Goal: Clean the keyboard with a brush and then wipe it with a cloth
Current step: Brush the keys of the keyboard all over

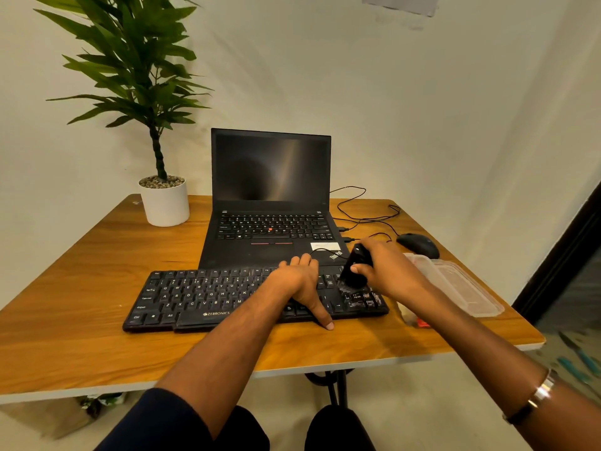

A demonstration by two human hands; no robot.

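Observation:
A black Zebronics keyboard lies across the wooden table near its front edge. My left hand lies flat on the keyboard's right half, fingers reaching its far edge and the thumb stretched over the near edge. My right hand grips a black brush, bristles down on the number pad at the keyboard's right end. White dust shows on those keys. No cloth is plainly visible.
An open black laptop stands just behind the keyboard. A potted plant sits at the back left. A black mouse with cables and a clear plastic container lie at the right.

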